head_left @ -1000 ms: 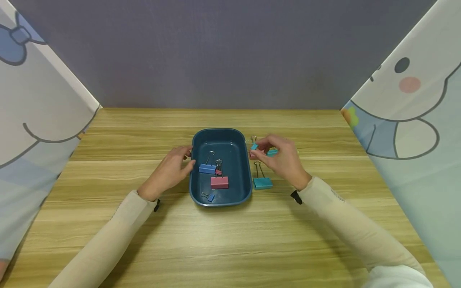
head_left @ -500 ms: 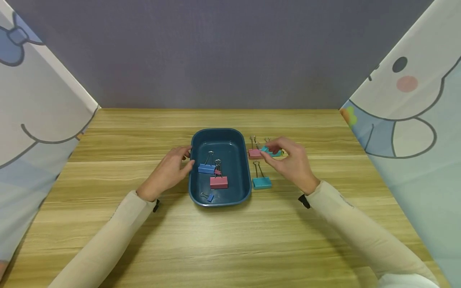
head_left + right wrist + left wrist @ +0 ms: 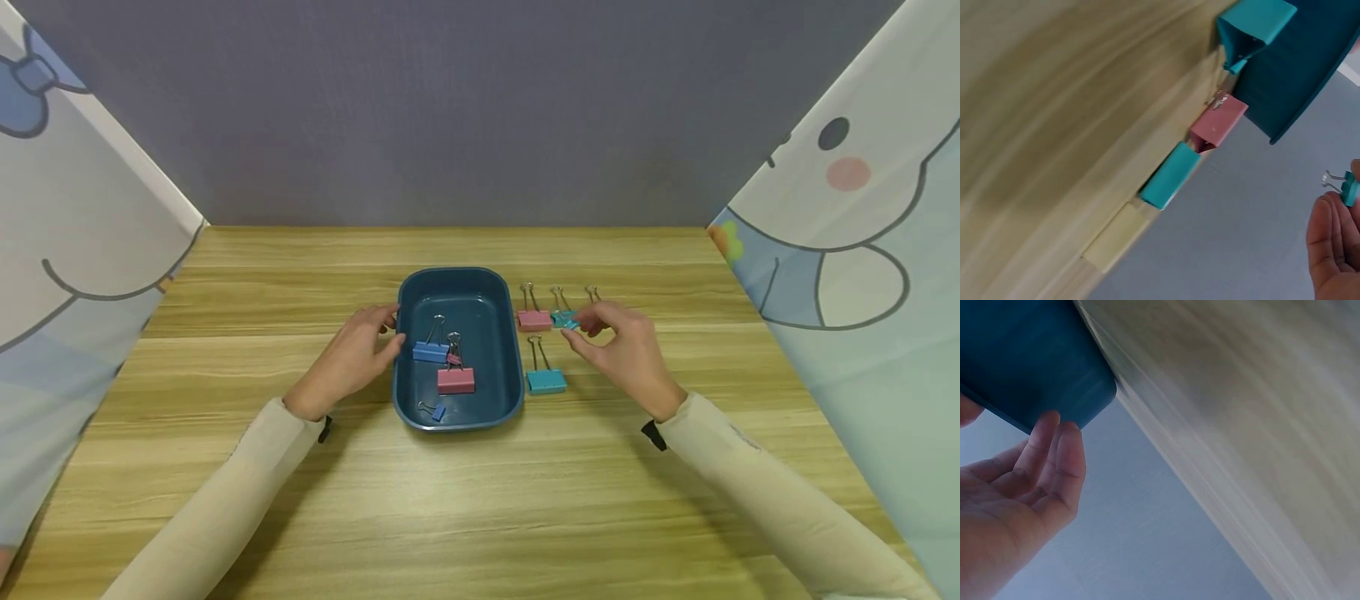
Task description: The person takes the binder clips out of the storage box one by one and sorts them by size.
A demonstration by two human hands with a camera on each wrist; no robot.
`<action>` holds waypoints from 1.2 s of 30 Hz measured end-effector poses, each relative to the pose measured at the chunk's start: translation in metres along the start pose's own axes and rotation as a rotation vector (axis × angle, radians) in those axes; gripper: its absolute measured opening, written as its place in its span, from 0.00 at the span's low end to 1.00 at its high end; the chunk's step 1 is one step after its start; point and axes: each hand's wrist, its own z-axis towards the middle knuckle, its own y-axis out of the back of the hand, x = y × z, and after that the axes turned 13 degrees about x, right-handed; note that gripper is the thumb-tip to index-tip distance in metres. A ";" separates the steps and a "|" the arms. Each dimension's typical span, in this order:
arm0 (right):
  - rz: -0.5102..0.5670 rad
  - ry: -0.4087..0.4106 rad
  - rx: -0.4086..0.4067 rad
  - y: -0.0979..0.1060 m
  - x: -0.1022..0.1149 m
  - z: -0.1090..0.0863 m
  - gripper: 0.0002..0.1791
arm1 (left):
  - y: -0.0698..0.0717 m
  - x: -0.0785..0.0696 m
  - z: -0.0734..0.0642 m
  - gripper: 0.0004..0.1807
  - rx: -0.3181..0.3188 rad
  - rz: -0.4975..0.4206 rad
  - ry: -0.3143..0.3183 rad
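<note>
Thumb and fingertips of the right grip (image 3: 626, 350) have a small teal clip (image 3: 572, 324) pinched between them, so yeah, it's grasping. From the right wrist view the clip is up off the tabletop (image 3: 450, 517), silver handles sticking out past the fingers. Head view puts it right in front of the medium teal clip (image 3: 563, 319) in the back row, overlapping it a bit. The hand is angled up and to the left, with the forearm running in diagonally from the lower right in a pale sleeve (image 3: 727, 458).

Back row, going left from that hand: a yellow clip (image 3: 1119, 236) (only its handles peek out in the head view), the medium teal one, then a pink clip (image 3: 534, 321) next to the tray. Nearer the person there's a big teal clip (image 3: 546, 382), lying just beside the tray's right side.

Left grip (image 3: 356, 358) isn't clenched: fingers loosely bent against the outer wall of the blue tray (image 3: 480, 300), thumb up by the rim, forearm coming in from the lower left. Tray contents: a blue clip (image 3: 431, 352), a tiny pink clip (image 3: 454, 359), a larger pink clip (image 3: 456, 382) and a tiny blue clip (image 3: 438, 412) near the front. Grey wall (image 3: 465, 108) behind, cartoon panels (image 3: 862, 275) either side.
</note>
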 end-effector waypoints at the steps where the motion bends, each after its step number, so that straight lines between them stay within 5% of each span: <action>1: -0.007 -0.011 0.011 0.000 -0.001 -0.001 0.10 | 0.000 0.000 0.000 0.27 0.000 0.001 0.001; 16: -0.051 -0.254 0.278 -0.010 -0.018 -0.020 0.07 | 0.000 0.000 0.000 0.28 -0.002 0.014 0.009; 36: -0.036 -0.279 0.453 -0.022 -0.024 -0.028 0.06 | -0.001 0.000 0.001 0.27 0.003 0.016 0.002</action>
